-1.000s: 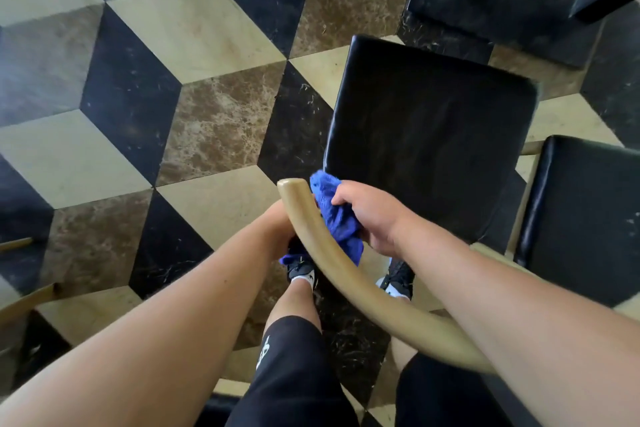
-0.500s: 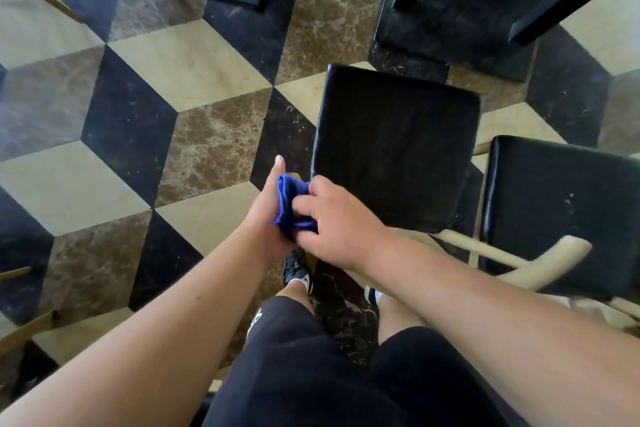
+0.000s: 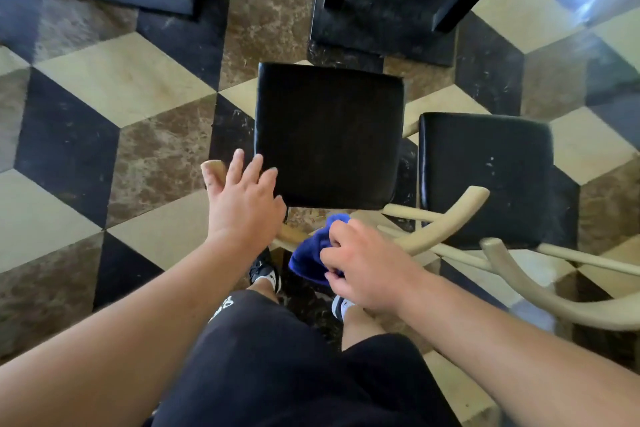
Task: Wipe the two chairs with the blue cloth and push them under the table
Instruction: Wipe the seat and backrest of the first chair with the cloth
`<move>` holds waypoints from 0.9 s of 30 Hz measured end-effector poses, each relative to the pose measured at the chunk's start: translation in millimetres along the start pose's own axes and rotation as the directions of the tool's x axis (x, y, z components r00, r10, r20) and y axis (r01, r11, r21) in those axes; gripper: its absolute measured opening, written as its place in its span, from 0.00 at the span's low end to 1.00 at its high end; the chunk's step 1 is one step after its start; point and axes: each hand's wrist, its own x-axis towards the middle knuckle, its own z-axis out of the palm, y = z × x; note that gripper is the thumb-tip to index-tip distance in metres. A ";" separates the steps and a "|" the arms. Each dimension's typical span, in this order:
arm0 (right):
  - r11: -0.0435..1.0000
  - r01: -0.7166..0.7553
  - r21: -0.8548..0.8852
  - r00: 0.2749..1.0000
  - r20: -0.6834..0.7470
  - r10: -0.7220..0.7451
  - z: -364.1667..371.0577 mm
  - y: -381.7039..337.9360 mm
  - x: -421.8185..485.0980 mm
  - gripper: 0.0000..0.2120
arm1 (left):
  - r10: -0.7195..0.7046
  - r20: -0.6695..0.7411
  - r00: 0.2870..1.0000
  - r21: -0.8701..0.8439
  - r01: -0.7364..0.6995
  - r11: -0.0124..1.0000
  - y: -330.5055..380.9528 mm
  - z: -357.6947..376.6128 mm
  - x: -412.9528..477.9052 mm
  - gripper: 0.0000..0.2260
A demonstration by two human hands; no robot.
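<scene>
Pushing one-handed could swing the chair [image 3: 329, 135] into the second chair [image 3: 485, 177] or desk base [image 3: 381, 21]; left hand [image 3: 242, 208] hovers released, fingers spread, at its corner; right hand [image 3: 370, 274] grips the bunched cloth [image 3: 308, 253] just behind that chair.

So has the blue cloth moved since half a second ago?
Yes. The blue cloth, gripped by the right hand, has drawn back toward the person, off the near-left corner of the left chair seat.

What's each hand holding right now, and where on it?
Right hand grips the bunched blue cloth at its right side, fingers curled into it. Left hand is open, fingers spread by the chair seat corner, holding nothing.
</scene>
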 end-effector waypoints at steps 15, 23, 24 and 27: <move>0.880 -0.475 0.005 0.876 -0.096 0.473 -53.8 179.0 -101.9 0.09 | 0.296 0.570 0.767 -0.245 -0.186 0.952 236.0 41.3 0.1 0.33; 0.829 -0.428 -0.359 0.674 0.484 0.558 -56.4 209.5 0.6 0.07 | 0.316 0.746 0.586 -0.468 0.124 0.875 251.7 57.3 35.5 0.17; 0.846 -0.377 -0.377 0.628 0.567 0.533 -51.1 214.3 12.1 0.08 | 0.340 0.746 0.573 -0.475 0.099 0.874 249.5 57.0 36.9 0.17; 0.880 -0.323 -0.349 0.572 0.669 0.475 -37.0 231.0 34.1 0.08 | 0.379 0.734 0.564 -0.489 0.051 0.871 247.9 55.4 39.3 0.15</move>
